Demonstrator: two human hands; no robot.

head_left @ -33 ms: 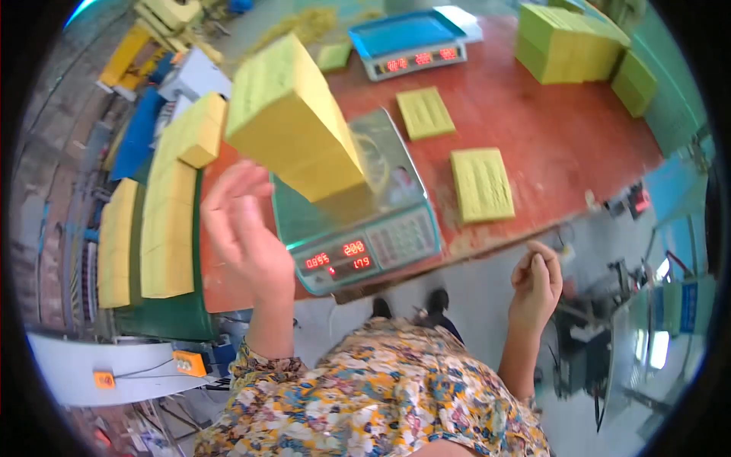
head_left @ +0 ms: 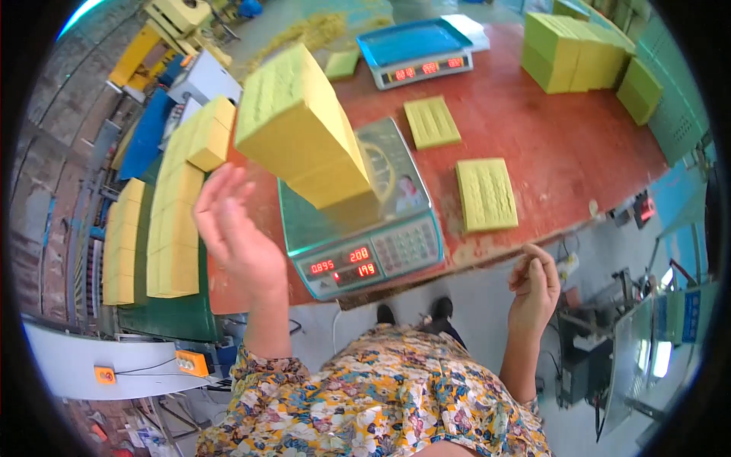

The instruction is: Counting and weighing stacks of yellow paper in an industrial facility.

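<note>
- Reddish-brown table (head_left: 548, 122) fills the upper view; on it we see two digital scales, loose yellow pads and stacked yellow blocks
- Near scale (head_left: 365, 228): green-bodied, steel platform, red digits lit on its front panel
- Tall stack of yellow pads (head_left: 304, 126): stands on the near scale's platform and leans toward our left, its top well out beyond its base
- Left hand (head_left: 236, 228): raised just beside the stack's lower left, fingers spread and palm open; we cannot tell whether it touches the stack
- Right hand (head_left: 535, 286): hangs off the table's front edge, well apart from the stack, fingers curled loosely inward and holding nothing
- Two flat pads (head_left: 487, 194) lie to the right of the scale; a second, blue-topped scale (head_left: 415, 49) sits farther back
- Rows of yellow blocks (head_left: 171, 221) rest on a green surface at our left
- Technique, as we judge it: square the leaning stack over the platform's centre, then keep both hands clear so the reading settles
</note>
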